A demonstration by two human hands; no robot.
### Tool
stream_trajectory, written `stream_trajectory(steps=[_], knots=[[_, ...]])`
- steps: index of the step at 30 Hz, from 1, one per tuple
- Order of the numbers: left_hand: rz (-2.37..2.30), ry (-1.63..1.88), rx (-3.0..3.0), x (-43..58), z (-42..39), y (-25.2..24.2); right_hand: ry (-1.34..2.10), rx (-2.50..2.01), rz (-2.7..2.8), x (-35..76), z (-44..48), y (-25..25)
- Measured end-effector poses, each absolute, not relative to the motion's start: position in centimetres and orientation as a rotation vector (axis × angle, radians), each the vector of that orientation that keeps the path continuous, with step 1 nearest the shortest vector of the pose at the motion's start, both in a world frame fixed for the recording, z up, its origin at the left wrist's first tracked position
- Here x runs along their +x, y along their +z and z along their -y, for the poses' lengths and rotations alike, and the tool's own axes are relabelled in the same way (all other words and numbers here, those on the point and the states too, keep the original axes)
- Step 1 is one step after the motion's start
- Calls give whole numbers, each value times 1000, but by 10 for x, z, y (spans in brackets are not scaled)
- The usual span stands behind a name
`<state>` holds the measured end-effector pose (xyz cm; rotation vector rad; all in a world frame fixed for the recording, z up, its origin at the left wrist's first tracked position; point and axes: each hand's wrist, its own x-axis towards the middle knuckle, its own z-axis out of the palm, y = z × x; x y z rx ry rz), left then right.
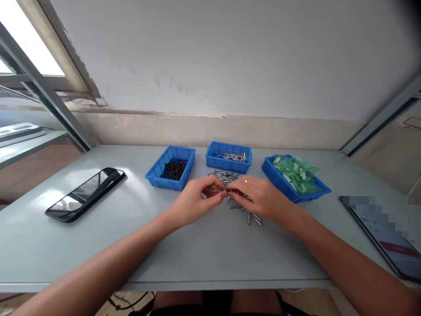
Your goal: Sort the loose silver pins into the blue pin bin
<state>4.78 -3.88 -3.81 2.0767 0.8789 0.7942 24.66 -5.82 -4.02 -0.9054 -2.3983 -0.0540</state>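
Right of a blue plastic tray (pixel 164 183) of thin black metal pieces (pixel 175 169), the left hand's (pixel 194 199) fingers pinch a thin silver metal rod (pixel 217 190) above the grey bench (pixel 210 254). The step in hand looks like fine two-handed handling: the right hand's (pixel 263 197) fingers, also closed, seem to grip the rod over a loose silver pile (pixel 253 218), so the next move calls for a light, steady pinch.

The right grip (pixel 259 196) wears a gold-coloured ring (pixel 246 180); both forearms (pixel 131 248) are bare.
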Motion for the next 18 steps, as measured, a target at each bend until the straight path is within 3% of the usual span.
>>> stream_trajectory(steps=[18], knots=[[-963,796,2142,44,37,-34,-5,-1091,2358,246,61,-38]])
